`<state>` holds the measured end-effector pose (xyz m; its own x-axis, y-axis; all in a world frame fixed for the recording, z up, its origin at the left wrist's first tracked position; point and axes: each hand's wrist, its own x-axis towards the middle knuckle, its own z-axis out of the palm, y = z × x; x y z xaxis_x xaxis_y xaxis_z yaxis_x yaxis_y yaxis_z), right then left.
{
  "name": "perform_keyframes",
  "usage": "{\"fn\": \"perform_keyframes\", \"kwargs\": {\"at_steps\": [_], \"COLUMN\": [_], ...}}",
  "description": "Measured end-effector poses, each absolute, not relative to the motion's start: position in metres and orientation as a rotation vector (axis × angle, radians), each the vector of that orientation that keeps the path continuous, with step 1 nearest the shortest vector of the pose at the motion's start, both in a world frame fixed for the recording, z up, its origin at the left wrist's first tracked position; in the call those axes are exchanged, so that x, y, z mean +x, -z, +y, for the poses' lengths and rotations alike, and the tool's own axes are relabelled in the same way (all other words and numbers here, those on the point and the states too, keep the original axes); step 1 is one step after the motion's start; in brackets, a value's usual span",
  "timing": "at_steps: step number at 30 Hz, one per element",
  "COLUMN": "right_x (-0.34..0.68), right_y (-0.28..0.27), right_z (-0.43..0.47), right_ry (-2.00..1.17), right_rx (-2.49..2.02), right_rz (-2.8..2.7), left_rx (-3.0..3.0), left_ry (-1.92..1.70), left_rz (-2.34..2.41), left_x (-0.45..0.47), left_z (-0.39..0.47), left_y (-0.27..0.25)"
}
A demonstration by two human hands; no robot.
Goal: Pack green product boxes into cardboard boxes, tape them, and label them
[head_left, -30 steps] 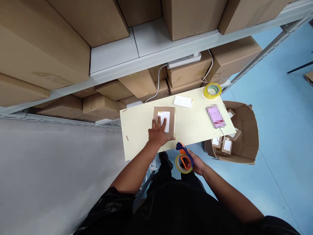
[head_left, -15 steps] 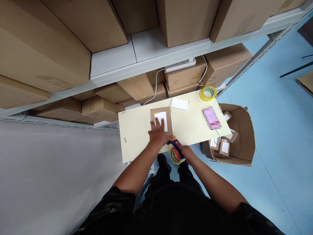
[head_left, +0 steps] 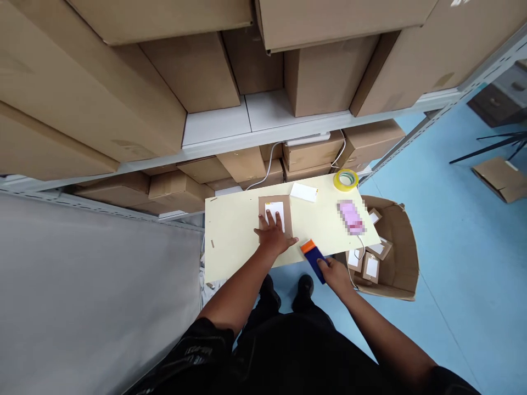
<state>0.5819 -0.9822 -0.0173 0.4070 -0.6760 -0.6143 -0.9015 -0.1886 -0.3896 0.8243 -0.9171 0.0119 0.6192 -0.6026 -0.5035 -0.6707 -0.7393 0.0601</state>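
Observation:
My left hand [head_left: 273, 235] lies with spread fingers on a flat brown cardboard package [head_left: 285, 208] bearing a white label [head_left: 275, 208]. My right hand [head_left: 334, 274] grips a dark blue tape dispenser [head_left: 317, 264] with an orange front end, held at the near edge of the cream tabletop [head_left: 230, 236], to the right of the package and apart from it. The roll on the dispenser is hidden from this angle. Behind the package lies a stack of white labels [head_left: 303, 192].
A yellow tape roll [head_left: 346, 180] sits at the board's far right corner, with a pixelated pink object [head_left: 351, 217] nearer. An open carton [head_left: 397, 247] holding several labelled packages stands on the floor to the right. Shelves of cardboard boxes [head_left: 329, 77] rise behind the board.
My right hand has drawn the tape dispenser rightward, away from the package's near edge, and turned it. My left hand stays on the package, its thumb now stretched out. The camera view has tilted up.

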Motion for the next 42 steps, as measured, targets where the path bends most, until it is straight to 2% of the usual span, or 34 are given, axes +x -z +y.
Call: {"fn": "perform_keyframes", "kwargs": {"at_steps": [6,12,15,17,19,22,25,27,30,33,36,39,42], "right_x": [0.621,0.654,0.645,0.637,0.631,0.635,0.653,0.669,0.692,0.706,0.714,0.724,0.736], "right_y": [0.038,0.059,0.052,0.046,0.042,0.042,0.042,0.039,0.035,0.033,0.033,0.032,0.031], "right_z": [-1.036,-1.059,-1.058,-1.048,-1.031,-0.995,-0.959,-0.943,-0.932,-0.937,-0.953,-0.977,-1.001], "right_ry": [-0.305,-0.188,0.02,0.083,-0.039,-0.306,-0.36,-0.306,-0.208,-0.129,-0.057,-0.065,-0.096], "right_rx": [-2.547,-2.646,-2.611,-2.46,-2.15,-1.418,-0.79,-0.601,-0.513,-0.561,-0.75,-1.207,-1.757], "right_rz": [1.327,1.186,1.132,1.082,1.011,1.007,1.027,0.998,1.007,1.11,1.262,1.349,1.351], "left_rx": [-2.689,-2.71,-2.738,-2.771,-2.803,-2.846,-2.871,-2.852,-2.78,-2.752,-2.846,-3.028,-3.11], "left_ry": [-0.762,-0.816,-0.867,-0.902,-0.905,-0.825,-0.705,-0.696,-0.864,-0.985,-0.943,-0.954,-1.211], "left_rz": [1.104,1.092,1.14,1.194,1.257,1.345,1.437,1.521,1.591,1.578,1.502,1.365,1.279], "left_x": [0.82,0.821,0.826,0.832,0.843,0.873,0.916,0.944,0.973,0.978,0.966,0.946,0.93], "left_z": [-0.91,-0.896,-0.884,-0.874,-0.866,-0.865,-0.884,-0.905,-0.929,-0.927,-0.896,-0.853,-0.817], "left_y": [-0.007,-0.009,-0.012,-0.015,-0.02,-0.028,-0.032,-0.028,-0.016,-0.004,0.002,0.007,0.013]}}
